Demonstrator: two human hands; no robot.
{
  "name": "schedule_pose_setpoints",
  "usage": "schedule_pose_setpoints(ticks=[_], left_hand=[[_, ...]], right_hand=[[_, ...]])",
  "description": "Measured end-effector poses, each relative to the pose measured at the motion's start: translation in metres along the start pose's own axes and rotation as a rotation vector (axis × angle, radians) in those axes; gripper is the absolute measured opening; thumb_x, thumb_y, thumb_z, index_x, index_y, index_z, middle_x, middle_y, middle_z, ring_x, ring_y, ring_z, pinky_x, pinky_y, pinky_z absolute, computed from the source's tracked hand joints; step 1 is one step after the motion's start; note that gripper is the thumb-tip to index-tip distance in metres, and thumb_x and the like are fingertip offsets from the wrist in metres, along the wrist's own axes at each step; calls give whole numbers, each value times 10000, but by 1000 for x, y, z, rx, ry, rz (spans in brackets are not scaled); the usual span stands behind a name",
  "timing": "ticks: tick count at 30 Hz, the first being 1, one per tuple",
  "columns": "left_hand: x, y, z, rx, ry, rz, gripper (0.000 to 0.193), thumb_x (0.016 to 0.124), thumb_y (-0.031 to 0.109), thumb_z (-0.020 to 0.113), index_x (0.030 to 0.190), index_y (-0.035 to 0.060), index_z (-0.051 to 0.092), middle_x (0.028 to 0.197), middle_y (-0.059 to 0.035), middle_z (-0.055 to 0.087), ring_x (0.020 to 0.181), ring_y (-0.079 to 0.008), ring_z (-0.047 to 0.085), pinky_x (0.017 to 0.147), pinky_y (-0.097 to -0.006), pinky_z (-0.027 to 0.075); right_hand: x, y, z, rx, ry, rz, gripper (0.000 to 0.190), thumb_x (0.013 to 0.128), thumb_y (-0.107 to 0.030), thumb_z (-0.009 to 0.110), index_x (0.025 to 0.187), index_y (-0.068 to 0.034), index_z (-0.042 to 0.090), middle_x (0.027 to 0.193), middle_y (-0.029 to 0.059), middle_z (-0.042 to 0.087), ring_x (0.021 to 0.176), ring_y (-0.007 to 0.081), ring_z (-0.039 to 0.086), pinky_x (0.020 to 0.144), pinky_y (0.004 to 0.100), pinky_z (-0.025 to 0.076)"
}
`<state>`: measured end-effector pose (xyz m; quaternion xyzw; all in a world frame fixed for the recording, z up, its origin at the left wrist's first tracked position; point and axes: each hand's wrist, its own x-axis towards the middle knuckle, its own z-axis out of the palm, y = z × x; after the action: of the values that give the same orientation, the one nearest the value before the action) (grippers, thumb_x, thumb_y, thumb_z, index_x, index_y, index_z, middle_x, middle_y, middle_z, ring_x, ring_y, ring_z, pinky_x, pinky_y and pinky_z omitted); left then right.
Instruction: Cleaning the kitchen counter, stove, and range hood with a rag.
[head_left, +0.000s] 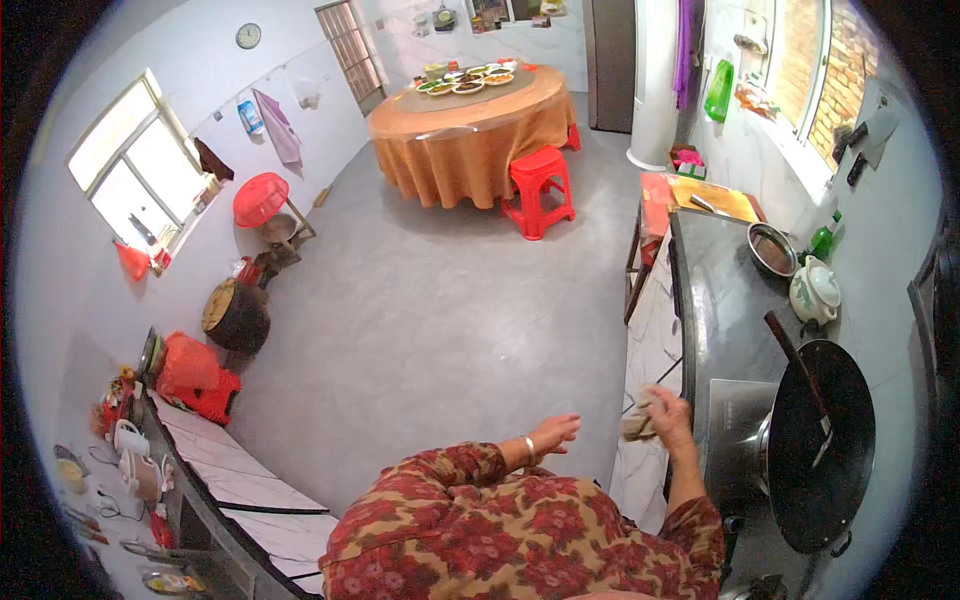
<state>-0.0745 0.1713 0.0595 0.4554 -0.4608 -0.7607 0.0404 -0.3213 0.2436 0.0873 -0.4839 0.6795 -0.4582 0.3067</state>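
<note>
My right hand grips a crumpled greyish-brown cloth beside the marbled cabinet front, at the edge of the dark counter. My left hand, with a bracelet at its wrist, reaches forward over the floor, its fingers apart and holding nothing. To the right of my right hand, a large black wok sits on the stove, with a long-handled spatula lying in it.
Farther along the counter stand a lidded ceramic pot and a steel bowl. A round table with several dishes and a red plastic stool stand ahead. At left are a dark pot and another counter.
</note>
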Motion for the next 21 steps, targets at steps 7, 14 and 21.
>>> schedule_pose_setpoints(ticks=[7, 14, 21], left_hand=[[-28, 58, 65, -468, -658, -99, 413, 837, 386, 403, 1133, 101, 449, 1123, -81, 488, 1010, -191, 479, 886, -361, 379], [-8, 46, 111, -805, -1297, -648, 361, 856, 285, 346, 1104, 54, 469, 1057, -111, 524, 935, -268, 528, 824, -407, 429], [-78, 79, 212, 7, -993, -231, 449, 865, 313, 335, 1237, 61, 332, 1211, -105, 412, 1089, -265, 419, 906, -407, 344]], right_hand=[[-77, -85, 5, 105, -40, -138, 358, 678, -68, 496, 1021, 24, 532, 946, 123, 577, 853, 188, 558, 775, 278, 443], [-152, -90, -38, -785, 362, -178, 462, 691, -218, 611, 1085, -18, 477, 1114, 155, 470, 1001, 304, 483, 794, 364, 441], [-238, -88, -50, -737, 455, 137, 691, 666, -341, 649, 1217, -44, 357, 1159, 224, 374, 1009, 370, 460, 787, 391, 432]])
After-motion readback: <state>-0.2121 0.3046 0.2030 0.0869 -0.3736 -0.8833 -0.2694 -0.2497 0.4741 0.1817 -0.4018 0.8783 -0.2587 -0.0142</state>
